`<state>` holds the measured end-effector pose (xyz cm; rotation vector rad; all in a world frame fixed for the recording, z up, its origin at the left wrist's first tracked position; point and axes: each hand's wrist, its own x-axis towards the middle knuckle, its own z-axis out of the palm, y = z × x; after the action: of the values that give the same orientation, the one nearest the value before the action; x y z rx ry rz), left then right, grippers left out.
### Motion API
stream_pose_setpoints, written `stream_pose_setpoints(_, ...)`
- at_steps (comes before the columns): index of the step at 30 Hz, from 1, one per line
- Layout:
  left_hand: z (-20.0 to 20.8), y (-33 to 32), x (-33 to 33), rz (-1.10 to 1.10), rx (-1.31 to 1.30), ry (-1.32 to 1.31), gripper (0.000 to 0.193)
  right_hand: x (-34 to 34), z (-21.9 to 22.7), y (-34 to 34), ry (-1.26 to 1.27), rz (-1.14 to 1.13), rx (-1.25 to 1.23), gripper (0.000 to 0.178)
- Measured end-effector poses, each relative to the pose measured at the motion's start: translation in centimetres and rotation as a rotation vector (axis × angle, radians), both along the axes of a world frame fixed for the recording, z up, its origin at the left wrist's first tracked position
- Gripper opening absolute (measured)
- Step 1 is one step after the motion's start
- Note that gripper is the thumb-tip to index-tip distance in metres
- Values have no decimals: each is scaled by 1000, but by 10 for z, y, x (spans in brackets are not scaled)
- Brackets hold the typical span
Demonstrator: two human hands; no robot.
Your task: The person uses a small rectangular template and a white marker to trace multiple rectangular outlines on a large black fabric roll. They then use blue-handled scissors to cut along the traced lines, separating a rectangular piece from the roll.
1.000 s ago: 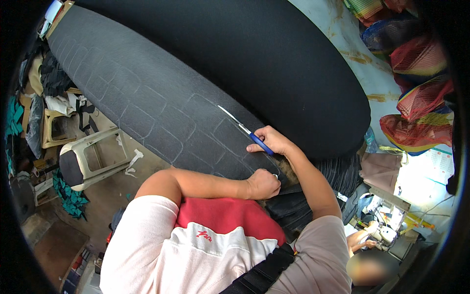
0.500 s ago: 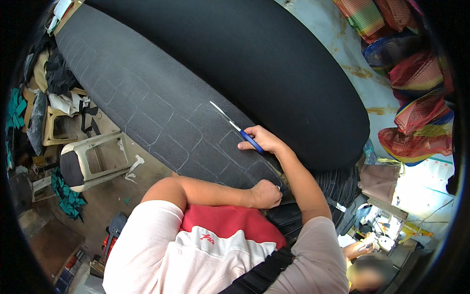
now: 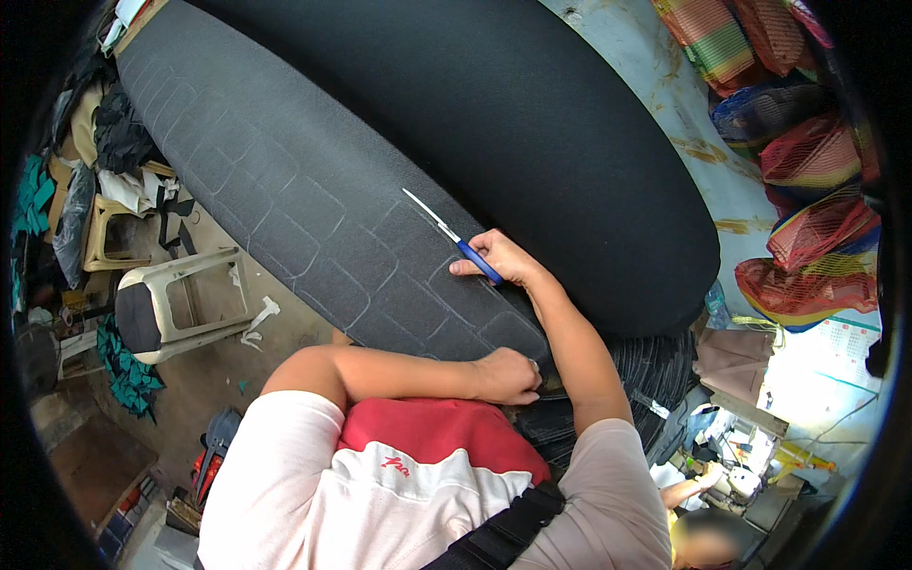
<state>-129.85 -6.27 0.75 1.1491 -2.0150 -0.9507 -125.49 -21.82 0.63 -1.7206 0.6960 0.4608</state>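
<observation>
A long dark grey fabric sheet (image 3: 256, 123) slopes across the table from upper left to lower right, with pale chalk outlines of rounded blocks. In my right hand (image 3: 503, 258) is a pair of scissors with blue handles (image 3: 479, 263), held above the fabric's right part. Their blades point up and left and look nearly closed. My left hand (image 3: 508, 376) is closed at the fabric's near right end, its fingertips hidden; it seems to grip the edge. Beyond the sheet lies a large black fabric surface (image 3: 560, 152) with a rounded right end.
A white plastic stool (image 3: 180, 304) with a dark seat stands on the floor at left, beside teal fabric scraps (image 3: 123, 370). Stacked dark cut strips (image 3: 655, 370) sit right of my hands. Colourful mesh bags (image 3: 807, 161) hang at right. Another person (image 3: 698, 541) is at lower right.
My right hand and the scissors have shifted slightly up and left. My left hand has moved a little left, still closed at the fabric's end.
</observation>
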Motion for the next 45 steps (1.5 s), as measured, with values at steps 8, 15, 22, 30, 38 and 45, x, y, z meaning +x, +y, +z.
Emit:
stream_pose_setpoints(8, -13, 8, 141, 457, -110, -165, 14, 4, 21, -10, 108, -56, 176, 38)
stream_pose_setpoints(15, -25, 23, 172, 378, -65, -484, 56, 13, 74, -53, 162, -93, 263, 28)
stream_pose_setpoints(22, -32, -7, 191, 378, -78, -512, 66, 38, 118, -103, -208, -72, 299, 35)
stream_pose_setpoints(30, -35, -2, 254, 778, -199, -400, 68, 41, 117, -117, -251, -47, 478, 37)
stream_pose_setpoints(38, -29, 101, 461, 2341, 767, -141, 131, 39, 119, -101, -308, -156, 452, 34)
stream_pose_setpoints(45, -90, 170, 455, 2022, 495, -290, 75, 44, 116, -94, -278, -253, 390, 37)
